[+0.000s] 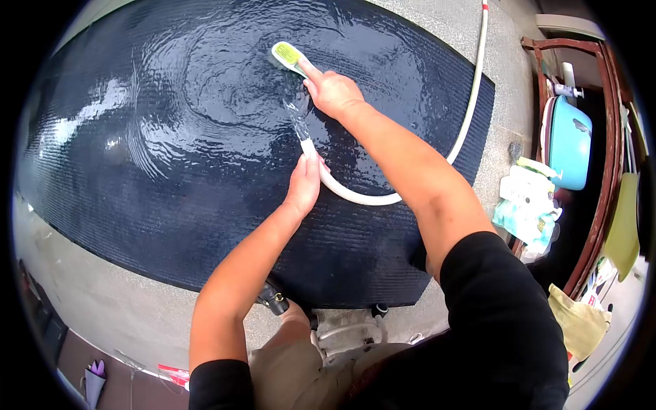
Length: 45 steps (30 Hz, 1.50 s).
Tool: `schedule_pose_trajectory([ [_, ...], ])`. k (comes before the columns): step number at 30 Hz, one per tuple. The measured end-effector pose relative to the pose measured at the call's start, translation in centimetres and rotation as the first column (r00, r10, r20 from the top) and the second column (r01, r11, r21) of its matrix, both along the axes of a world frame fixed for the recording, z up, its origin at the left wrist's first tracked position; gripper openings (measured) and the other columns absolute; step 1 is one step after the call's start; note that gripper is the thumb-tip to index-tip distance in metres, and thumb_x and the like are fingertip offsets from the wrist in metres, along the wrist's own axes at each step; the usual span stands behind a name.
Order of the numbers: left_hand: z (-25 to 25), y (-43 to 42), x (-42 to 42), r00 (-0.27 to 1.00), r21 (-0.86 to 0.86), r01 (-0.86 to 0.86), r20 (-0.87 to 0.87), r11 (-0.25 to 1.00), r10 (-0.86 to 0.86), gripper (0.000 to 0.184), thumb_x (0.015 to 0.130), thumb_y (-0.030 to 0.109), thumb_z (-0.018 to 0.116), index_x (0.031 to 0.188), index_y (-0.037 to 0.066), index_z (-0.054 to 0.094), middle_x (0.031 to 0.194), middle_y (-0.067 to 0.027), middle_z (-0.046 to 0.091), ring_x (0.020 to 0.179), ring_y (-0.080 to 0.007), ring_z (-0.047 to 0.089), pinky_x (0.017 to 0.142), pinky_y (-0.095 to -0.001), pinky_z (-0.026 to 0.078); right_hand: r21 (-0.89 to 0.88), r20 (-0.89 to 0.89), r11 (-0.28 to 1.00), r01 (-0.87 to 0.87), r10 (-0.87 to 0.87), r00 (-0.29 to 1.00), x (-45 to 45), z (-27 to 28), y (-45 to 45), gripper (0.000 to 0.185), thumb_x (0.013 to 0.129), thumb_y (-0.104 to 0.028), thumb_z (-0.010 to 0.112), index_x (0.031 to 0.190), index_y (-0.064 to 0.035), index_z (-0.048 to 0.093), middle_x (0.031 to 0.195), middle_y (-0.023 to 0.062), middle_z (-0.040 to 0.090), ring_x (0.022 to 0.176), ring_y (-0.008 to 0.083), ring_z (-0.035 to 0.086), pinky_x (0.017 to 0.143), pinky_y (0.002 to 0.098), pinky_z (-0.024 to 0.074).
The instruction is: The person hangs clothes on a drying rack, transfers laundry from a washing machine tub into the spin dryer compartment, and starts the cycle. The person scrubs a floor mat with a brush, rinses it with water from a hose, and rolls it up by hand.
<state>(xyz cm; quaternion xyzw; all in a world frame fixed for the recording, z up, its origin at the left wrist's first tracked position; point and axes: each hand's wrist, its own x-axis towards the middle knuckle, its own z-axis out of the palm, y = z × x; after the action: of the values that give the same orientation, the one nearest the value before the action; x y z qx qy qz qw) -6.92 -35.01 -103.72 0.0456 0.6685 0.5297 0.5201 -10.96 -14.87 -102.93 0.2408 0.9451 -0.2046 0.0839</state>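
Observation:
A large dark ribbed mat (328, 253) lies on the concrete, its upper part covered with rippling water. My right hand (331, 92) is closed around the handle of a scrub brush (287, 53), white with a yellow-green back, held against the wet mat. The bristles are hidden underneath. Below it, my left hand (304, 183) grips a white hose (359, 198) near its end. Water streams from the hose mouth up toward the brush. The hose curves beneath my right forearm and runs off along the mat's right side.
A reddish-brown frame shelf (593, 239) stands at the right, with a blue basin (571, 143) leaning on it. Plastic packages (529, 205) sit beside the mat. A yellowish cloth (579, 321) hangs lower right. My legs and a small stool (348, 335) are at the mat's near edge.

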Motion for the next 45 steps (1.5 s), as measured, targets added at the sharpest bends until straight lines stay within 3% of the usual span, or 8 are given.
schedule_pose_trajectory([
  [5, 2.1, 2.0, 0.7, 0.974, 0.094, 0.125, 0.18, 0.988, -0.14, 0.034, 0.102, 0.035, 0.03, 0.096, 0.006, 0.048, 0.08, -0.0079, 0.062, 0.076, -0.0173, 0.061, 0.074, -0.0324, 0.049, 0.08, -0.046, 0.915, 0.396, -0.393, 0.918, 10.9, 0.3, 3.4, 0.049, 0.096, -0.034, 0.043, 0.143, -0.0284, 0.032, 0.09, 0.0202, 0.064, 0.081, 0.0384, 0.063, 0.076, 0.0468, 0.0501],
  [10, 1.8, 3.1, 6.2, 0.913, 0.095, 0.322, 0.231, 0.942, -0.335, 0.034, 0.101, 0.035, 0.035, 0.098, 0.003, 0.047, 0.078, -0.0089, 0.063, 0.074, -0.0167, 0.061, 0.072, -0.0316, 0.048, 0.191, -0.077, 0.297, 0.936, -0.946, 0.316, 23.0, -1.0, 5.9, 0.055, 0.095, -0.03, 0.041, 0.145, -0.0144, 0.025, 0.092, 0.0244, 0.067, 0.084, 0.0426, 0.064, 0.077, 0.0492, 0.0488],
  [13, 1.2, 2.8, 7.4, 0.947, 0.047, 0.223, 0.226, 0.974, -0.228, 0.034, 0.101, 0.035, 0.034, 0.098, 0.004, 0.047, 0.079, -0.0087, 0.063, 0.075, -0.0168, 0.061, 0.071, -0.0315, 0.049, 0.112, -0.192, 0.243, 0.964, -0.946, 0.261, 18.5, -3.9, 5.5, 0.058, 0.094, -0.029, 0.041, 0.144, -0.0067, 0.023, 0.089, 0.0279, 0.065, 0.083, 0.046, 0.062, 0.078, 0.0501, 0.0477],
  [22, -0.4, 2.3, 0.6, 0.979, -0.088, 0.078, -0.181, 0.993, -0.093, 0.034, 0.102, 0.033, 0.033, 0.099, 0.002, 0.047, 0.077, -0.0112, 0.065, 0.066, -0.0204, 0.064, 0.061, -0.0332, 0.05, -0.12, -0.024, 0.967, 0.225, -0.229, 0.973, 4.2, 0.7, -1.3, 0.049, 0.094, -0.03, 0.047, 0.141, -0.026, 0.035, 0.087, 0.0221, 0.063, 0.078, 0.0396, 0.064, 0.073, 0.049, 0.0499],
  [32, -1.1, 1.7, -2.1, 0.997, -0.035, 0.072, 0.007, 0.997, -0.072, 0.029, 0.102, 0.029, 0.036, 0.098, 0.004, 0.05, 0.079, -0.0084, 0.066, 0.072, -0.0163, 0.066, 0.057, -0.0269, 0.054, -0.038, -0.075, 0.351, 0.936, -0.935, 0.347, 2.2, -1.4, 9.8, 0.059, 0.095, -0.025, 0.038, 0.144, -0.0002, 0.017, 0.101, 0.0278, 0.063, 0.092, 0.0407, 0.063, 0.081, 0.0473, 0.049],
  [38, -0.3, 3.4, -2.6, 0.999, -0.088, -0.044, -0.036, 0.995, 0.041, 0.032, 0.101, 0.032, 0.037, 0.099, 0.003, 0.051, 0.075, -0.0085, 0.065, 0.067, -0.0163, 0.066, 0.055, -0.0276, 0.053, -0.306, -0.005, 0.893, 0.329, -0.347, 0.938, -12.0, 1.2, -1.4, 0.055, 0.092, -0.029, 0.045, 0.143, -0.0103, 0.031, 0.095, 0.0232, 0.065, 0.091, 0.0418, 0.062, 0.083, 0.0478, 0.0475],
  [41, -0.7, 3.1, -4.3, 0.978, -0.152, -0.023, -0.209, 0.988, -0.01, 0.033, 0.101, 0.033, 0.037, 0.096, 0.003, 0.05, 0.075, -0.0096, 0.066, 0.064, -0.0173, 0.065, 0.052, -0.03, 0.053, -0.208, -0.108, 0.947, 0.246, -0.272, 0.956, -8.4, 0.3, 2.6, 0.05, 0.093, -0.031, 0.046, 0.14, -0.0178, 0.036, 0.094, 0.0217, 0.066, 0.09, 0.0414, 0.062, 0.083, 0.0481, 0.048],
  [45, -1.0, 2.8, -7.8, 0.998, -0.081, 0.055, 0.006, 0.995, -0.055, 0.031, 0.101, 0.032, 0.036, 0.102, 0.003, 0.049, 0.081, -0.0106, 0.066, 0.067, -0.017, 0.067, 0.048, -0.025, 0.053, 0.097, -0.091, 0.656, 0.749, -0.743, 0.663, 3.7, -1.4, 12.2, 0.055, 0.093, -0.03, 0.045, 0.143, -0.0127, 0.029, 0.092, 0.0242, 0.066, 0.087, 0.0402, 0.064, 0.077, 0.0494, 0.0487],
])
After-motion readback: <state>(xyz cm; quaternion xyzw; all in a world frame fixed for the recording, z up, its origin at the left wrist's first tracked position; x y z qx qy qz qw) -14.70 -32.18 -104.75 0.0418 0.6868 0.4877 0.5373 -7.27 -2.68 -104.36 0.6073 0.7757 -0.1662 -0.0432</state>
